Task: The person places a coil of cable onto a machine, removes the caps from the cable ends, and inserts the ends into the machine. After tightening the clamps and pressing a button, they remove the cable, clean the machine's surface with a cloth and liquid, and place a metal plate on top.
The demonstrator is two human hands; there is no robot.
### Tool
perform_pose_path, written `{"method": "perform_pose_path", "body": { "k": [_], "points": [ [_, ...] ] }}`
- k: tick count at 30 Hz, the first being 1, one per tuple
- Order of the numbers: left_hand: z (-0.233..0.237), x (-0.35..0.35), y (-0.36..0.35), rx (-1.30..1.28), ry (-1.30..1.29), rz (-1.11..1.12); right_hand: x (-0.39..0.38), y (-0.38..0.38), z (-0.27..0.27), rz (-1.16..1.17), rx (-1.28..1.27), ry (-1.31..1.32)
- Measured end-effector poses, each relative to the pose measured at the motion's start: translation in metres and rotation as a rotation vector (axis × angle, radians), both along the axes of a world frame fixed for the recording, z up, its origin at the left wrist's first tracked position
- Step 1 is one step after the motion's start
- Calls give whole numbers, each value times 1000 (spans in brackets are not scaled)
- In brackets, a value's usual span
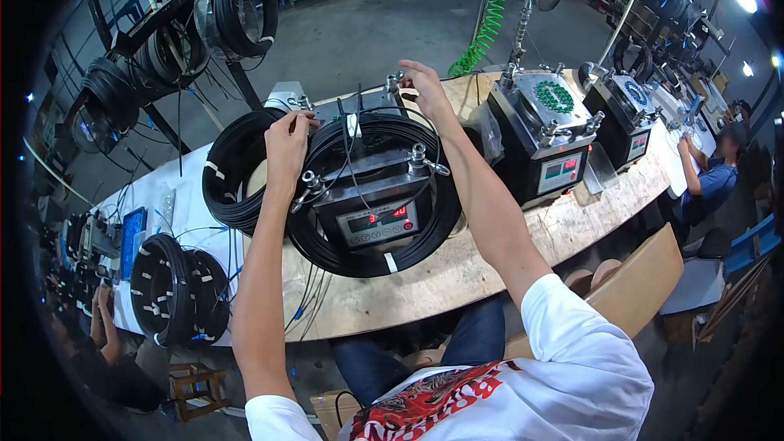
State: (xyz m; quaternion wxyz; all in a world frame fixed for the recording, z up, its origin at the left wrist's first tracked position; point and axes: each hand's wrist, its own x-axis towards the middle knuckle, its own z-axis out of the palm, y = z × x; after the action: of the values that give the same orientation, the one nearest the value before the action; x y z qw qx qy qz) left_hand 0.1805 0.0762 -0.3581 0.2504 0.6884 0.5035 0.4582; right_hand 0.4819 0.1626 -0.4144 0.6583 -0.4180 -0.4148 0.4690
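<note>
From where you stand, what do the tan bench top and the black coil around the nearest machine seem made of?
Black coil: probably smooth plastic, judging by its soft sheen and bent strands; the inside is hidden. Bench top: likely unpainted plywood, from its mottled, matte surface.

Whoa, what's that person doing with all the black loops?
The person's left hand and right hand are up at the back corners of a machine with glowing red numbers. I can't tell whether the fingers are gripping anything there. A big black coil is looped around the machine, and another coil sits beside it on the table.
</note>
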Motion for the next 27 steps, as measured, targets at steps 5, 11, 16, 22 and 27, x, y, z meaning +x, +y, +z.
{"method": "perform_pose_path", "body": {
  "k": [5,11,16,22,27],
  "points": [
    [-3,-1,1,0,-29,-16,-4,-3,4,-44,69,-102],
    [-2,1,1,1,-37,-16,-10,-12,25,-407,30,-432],
    [-5,0,4,14,-45,-17,-23,-15,24,-355,159,-974],
    [-8,-1,5,25,-57,-12,-30,-5,29,-28,213,-892],
    [-4,-1,3,58,-4,23,-26,17,20,85,308,-1004]
  ]
}}
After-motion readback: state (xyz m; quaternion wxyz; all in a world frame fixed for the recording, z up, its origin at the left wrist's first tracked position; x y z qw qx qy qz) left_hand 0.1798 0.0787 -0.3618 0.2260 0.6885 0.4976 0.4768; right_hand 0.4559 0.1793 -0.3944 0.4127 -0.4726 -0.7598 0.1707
